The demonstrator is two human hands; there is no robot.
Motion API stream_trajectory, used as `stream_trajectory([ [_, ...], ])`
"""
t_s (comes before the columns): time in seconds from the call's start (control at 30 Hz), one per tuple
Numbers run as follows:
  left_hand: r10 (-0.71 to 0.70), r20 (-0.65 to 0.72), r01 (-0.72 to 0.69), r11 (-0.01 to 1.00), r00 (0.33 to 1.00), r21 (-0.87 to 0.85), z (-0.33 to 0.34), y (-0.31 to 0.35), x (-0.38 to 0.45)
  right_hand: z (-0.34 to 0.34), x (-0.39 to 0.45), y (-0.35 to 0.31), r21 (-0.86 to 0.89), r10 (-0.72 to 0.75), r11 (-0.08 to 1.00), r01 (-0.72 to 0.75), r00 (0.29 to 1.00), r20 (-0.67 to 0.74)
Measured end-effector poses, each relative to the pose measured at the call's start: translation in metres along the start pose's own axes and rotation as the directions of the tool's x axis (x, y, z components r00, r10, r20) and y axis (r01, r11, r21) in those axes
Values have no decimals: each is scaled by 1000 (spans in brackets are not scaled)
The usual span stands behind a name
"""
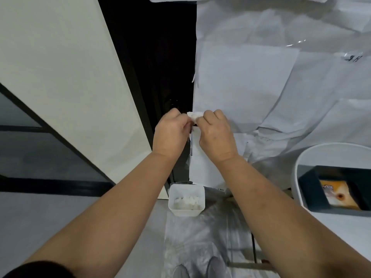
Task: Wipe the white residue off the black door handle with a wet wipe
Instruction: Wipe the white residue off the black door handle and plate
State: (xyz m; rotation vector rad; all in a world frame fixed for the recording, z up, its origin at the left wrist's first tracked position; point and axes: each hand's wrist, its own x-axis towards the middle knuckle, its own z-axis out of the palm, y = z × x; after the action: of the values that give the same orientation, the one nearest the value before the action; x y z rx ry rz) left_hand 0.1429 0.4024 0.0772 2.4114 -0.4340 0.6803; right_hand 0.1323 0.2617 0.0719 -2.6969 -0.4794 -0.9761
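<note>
A small crumpled white wet wipe (194, 116) sits between my two hands, close in front of the dark door edge. My left hand (170, 131) pinches its left side and my right hand (215, 131) pinches its right side, fingers curled. The black door handle is mostly hidden behind my hands; only a dark bit (194, 125) shows between them, below the wipe. The black door (160, 67) stands ajar beside a wall covered in white paper sheets (251, 77).
A small white bin (186, 199) with used wipes stands on the floor below my hands. At the right a white round table (313, 157) carries a dark tray with an orange packet (335, 194). A cream panel (66, 77) lies to the left. Plastic sheeting covers the floor.
</note>
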Motion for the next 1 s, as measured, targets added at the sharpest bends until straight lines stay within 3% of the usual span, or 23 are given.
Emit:
stream_trajectory([
  [0.27,20,-36,-23,996,999,-89,11,8,-14,-6,-14,8,18,82,996,-82,996,-36],
  [0.43,-107,104,117,989,989,-95,40,3,-51,16,-58,20,133,218,961,-243,960,178],
  [0.63,-315,296,360,927,902,-110,80,-20,-101,58,-107,26,308,321,830,-465,850,418],
  [1.0,-511,491,564,824,706,45,159,-72,-192,145,-206,20,244,353,764,-598,702,618],
])
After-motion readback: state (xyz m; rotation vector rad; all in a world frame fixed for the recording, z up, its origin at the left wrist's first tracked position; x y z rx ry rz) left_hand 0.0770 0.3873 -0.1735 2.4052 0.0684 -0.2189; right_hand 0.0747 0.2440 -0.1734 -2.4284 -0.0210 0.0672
